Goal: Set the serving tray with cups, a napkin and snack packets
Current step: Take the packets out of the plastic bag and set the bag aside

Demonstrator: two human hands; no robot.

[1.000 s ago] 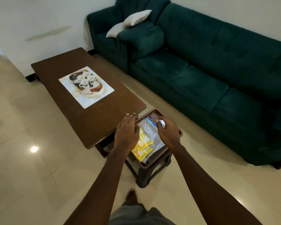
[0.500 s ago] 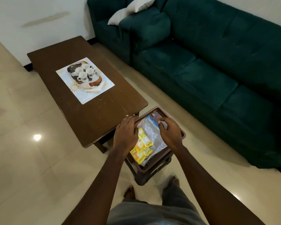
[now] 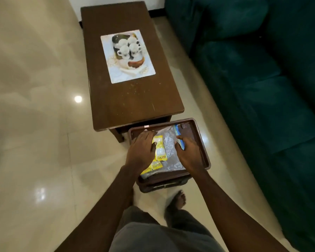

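Pressing left hand (image 3: 141, 151) flat, fingers straight, on yellow snack packets (image 3: 159, 147) inside brown tray (image 3: 195, 131). My right hand (image 3: 189, 154) curls thumb and fingers on blue zip edge of clear bag (image 3: 168, 148), same tray. Tray sits on stool (image 3: 162, 186) at coffee table (image 3: 131, 102) near end. I see four white cups (image 3: 128, 46) on white mat (image 3: 147, 70), well apart.

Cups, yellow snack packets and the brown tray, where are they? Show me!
cups (image 3: 125, 51): head view, on the front-left cup's body.
yellow snack packets (image 3: 159, 149): head view, on the top packet's face.
brown tray (image 3: 191, 133): head view, on its bare floor, far right.
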